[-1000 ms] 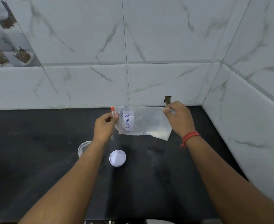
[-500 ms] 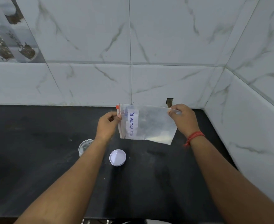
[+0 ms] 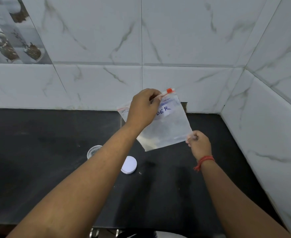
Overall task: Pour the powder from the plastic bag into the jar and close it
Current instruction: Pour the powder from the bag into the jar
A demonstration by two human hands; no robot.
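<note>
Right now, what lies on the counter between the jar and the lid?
Only the left forearm crosses above that stretch in the head view; no object shows between jar and lid.

Your plastic bag (image 3: 168, 133): clear, orange zip strip, white label (image 3: 164, 111) with blue lettering, pale powder at bottom. Lid (image 3: 129, 164) white. Jar (image 3: 92, 150) see-through. Counter (image 3: 38, 160) black. Wall tiles (image 3: 184, 40) white, grey marble veins. Your wrist thread (image 3: 203, 161) red.

A clear plastic bag (image 3: 165, 127) with an orange zip strip is held tilted above the counter (image 3: 38, 169), powder gathered in its lower corner. The open jar (image 3: 92, 151) and white lid (image 3: 129, 164) are set mid-counter.
</note>
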